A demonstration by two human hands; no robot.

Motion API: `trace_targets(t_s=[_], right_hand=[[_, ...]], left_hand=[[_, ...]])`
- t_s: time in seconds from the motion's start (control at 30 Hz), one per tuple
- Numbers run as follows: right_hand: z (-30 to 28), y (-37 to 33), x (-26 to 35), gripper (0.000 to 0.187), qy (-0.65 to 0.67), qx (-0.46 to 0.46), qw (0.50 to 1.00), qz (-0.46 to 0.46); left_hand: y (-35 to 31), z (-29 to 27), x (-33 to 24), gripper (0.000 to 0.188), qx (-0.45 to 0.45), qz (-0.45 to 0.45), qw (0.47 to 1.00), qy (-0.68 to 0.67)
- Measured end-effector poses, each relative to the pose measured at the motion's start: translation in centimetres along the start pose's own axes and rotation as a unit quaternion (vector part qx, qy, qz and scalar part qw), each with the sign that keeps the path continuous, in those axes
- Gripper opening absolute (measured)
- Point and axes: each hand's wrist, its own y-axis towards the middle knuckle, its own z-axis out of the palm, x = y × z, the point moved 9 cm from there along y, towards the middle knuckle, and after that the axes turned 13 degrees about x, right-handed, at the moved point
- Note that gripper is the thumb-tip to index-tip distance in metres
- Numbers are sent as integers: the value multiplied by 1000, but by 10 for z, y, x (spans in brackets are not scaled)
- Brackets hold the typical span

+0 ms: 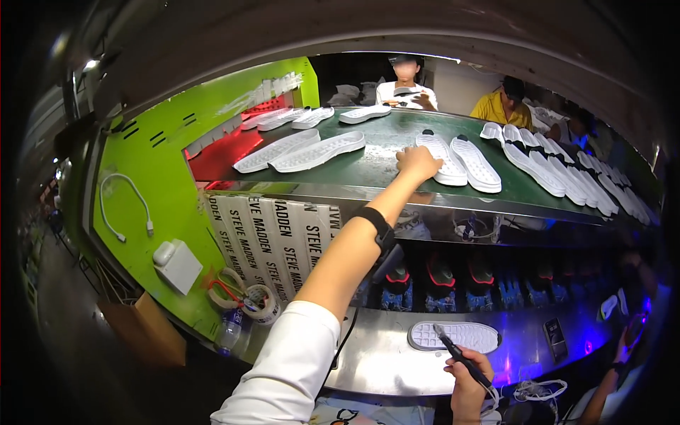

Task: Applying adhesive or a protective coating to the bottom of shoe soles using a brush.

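My left arm stretches across to the green conveyor belt, where my left hand [419,163] is closed at the left edge of a white shoe sole [445,157]. Its fingertips are partly hidden. Touching that sole on the right lies a second white sole [476,164]. Low in front, my right hand [470,379] grips a black pen-shaped tool [464,360] with a greyish tip. The tip is over another white shoe sole [464,338], which lies with its grid-patterned cavity up on the metal bench [386,358].
More soles [319,151] lie left on the belt; rows of them [545,170] run along its right. A phone [556,338] and white cable [540,391] rest at bench right. Tape rolls [261,304] stand left. Co-workers [407,93] sit beyond the belt; another person's arm [605,393] shows right.
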Motion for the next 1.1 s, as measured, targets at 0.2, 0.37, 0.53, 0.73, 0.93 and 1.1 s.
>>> trace_targets(t_s=[0.2,0.37,0.53,0.73,0.93,1.1], right_hand=[[-39,-6,-1,24,26,-37,999,8],[-47,-17,5,35,136,-19,988,-66],[31,-16,-2,20,27,211,977,-15],[78,1,3,21,-399,153,896,-124],[87,-15,-15,22,-384,171,906,-46],[131,-36,-31,20,-339,397,849,-77]], left_hand=[[-33,-2,34,41,74,61,814,-573],[-203,17,78,52,189,169,645,-721],[-378,172,83,82,387,-5,218,-896],[-443,271,97,65,340,-81,105,-931],[-420,262,110,69,282,-35,96,-954],[-401,260,108,71,280,-103,91,-950]])
